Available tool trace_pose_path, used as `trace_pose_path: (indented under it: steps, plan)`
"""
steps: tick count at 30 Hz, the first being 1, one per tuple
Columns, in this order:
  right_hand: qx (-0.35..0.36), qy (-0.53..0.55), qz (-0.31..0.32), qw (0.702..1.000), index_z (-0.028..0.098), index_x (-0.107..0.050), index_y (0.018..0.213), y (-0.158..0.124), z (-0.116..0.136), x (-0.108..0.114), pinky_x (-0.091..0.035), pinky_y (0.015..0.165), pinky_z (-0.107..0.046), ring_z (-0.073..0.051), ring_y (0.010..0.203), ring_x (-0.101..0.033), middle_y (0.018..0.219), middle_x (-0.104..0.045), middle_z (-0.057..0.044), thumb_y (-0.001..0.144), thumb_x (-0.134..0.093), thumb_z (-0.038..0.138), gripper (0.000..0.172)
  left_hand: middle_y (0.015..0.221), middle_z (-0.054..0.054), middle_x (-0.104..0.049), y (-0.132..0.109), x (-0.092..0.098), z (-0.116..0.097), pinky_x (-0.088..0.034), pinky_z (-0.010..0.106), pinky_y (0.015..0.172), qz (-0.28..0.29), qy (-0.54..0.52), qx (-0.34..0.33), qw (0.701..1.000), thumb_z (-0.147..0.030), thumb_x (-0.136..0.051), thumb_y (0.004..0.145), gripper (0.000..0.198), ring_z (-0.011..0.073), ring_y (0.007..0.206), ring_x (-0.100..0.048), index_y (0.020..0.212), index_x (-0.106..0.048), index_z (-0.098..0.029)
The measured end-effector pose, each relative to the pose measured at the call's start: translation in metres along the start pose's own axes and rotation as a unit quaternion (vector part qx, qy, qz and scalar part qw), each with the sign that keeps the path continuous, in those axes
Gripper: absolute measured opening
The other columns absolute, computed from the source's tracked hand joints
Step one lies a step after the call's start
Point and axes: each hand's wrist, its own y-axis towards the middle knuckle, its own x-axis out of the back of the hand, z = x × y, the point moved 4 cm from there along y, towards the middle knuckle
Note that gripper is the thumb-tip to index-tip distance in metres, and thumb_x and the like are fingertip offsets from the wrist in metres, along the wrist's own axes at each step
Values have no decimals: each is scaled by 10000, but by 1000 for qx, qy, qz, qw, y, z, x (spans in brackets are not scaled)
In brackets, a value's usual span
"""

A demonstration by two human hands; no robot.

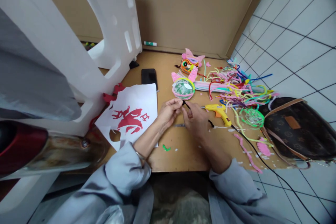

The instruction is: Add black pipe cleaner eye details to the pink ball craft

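My left hand and my right hand meet over a cardboard sheet on the floor. Both pinch a thin black pipe cleaner between their fingertips; its other end sticks out near my right wrist. Just beyond my fingers lies a round pink-rimmed piece with a green and white face. A yellow glue gun lies right of my right hand, nozzle pointing at it.
A pile of coloured pipe cleaners and a pink owl-like figure lie further back. White paper with a red cut-out, a black phone, a green coil, a brown bag and white foam packing surround the sheet.
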Motion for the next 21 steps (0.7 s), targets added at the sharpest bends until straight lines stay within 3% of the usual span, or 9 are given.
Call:
trace_pose_path:
  steps: [5,12,21]
  plan:
    - [-1,-65,21,998,163,-655,988,-3,-2,-2,-373,612,-276,-157,652,-594,714,-665,-52,970,-449,323,261,547,-31,-513,-4,-2,12,-293,126,450,-44,-64,62,995,-116,-801,547,201,9,468,-385,631,-620,-94]
    - [4,-72,16,997,180,-677,880,0,-5,1,-356,614,-282,-153,628,-589,687,-678,-44,966,-461,362,295,534,-43,-475,-3,0,17,-264,127,432,-21,-74,100,992,-120,-788,559,199,12,461,-349,646,-611,-98]
    - [-10,66,4,998,177,-684,891,6,-14,10,-444,614,-249,-140,636,-618,747,-706,-39,881,-576,275,146,562,-20,-484,-3,-1,1,-282,180,453,36,27,39,998,-303,-798,595,276,40,484,-378,609,-604,-107]
